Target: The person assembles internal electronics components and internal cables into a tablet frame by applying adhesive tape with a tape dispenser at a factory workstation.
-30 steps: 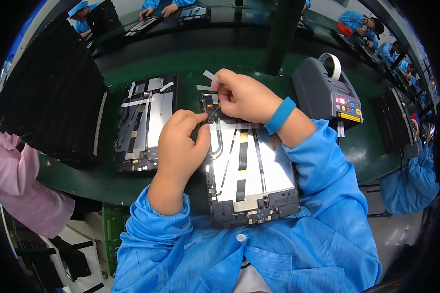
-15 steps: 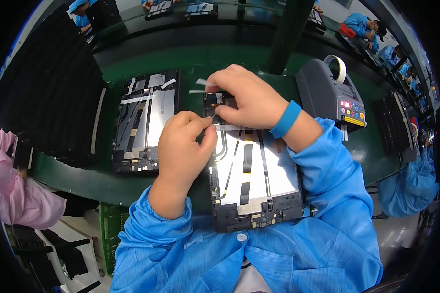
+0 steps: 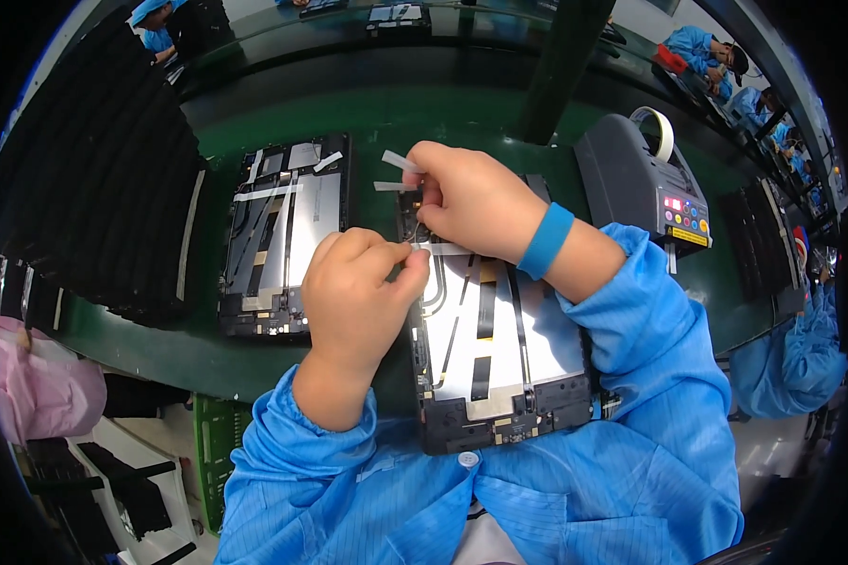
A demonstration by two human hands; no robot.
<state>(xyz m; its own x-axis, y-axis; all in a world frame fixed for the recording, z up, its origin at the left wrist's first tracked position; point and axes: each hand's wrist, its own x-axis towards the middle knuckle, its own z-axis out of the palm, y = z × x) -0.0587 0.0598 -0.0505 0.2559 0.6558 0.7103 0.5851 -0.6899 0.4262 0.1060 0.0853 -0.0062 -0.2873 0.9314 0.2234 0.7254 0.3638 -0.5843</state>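
Observation:
An opened tablet-like device (image 3: 495, 330), its silvery plate crossed by black strips and flat cables, lies in front of me with its near edge against my body. My left hand (image 3: 360, 297) is closed in a pinch at its upper left, by a white tape strip (image 3: 454, 250) stuck across the plate; what the fingertips grip is too small to name. Just above, my right hand (image 3: 481, 196) curls over the far end, fingers closed. Two loose white tape strips (image 3: 399, 162) jut out from its fingertips. A thin wire shows between both hands.
A second opened device (image 3: 287, 235) with tape pieces lies to the left. At the right stands a grey tape dispenser (image 3: 636, 179) with a roll on top. Tall black stacks (image 3: 94, 179) rise at left. A green post (image 3: 561, 75) stands behind; co-workers sit around.
My right hand has drawn slightly nearer and its thumb has moved in toward the fingers. The tape strips at its fingertips have tilted. My left hand has shifted a little toward the right and nearer.

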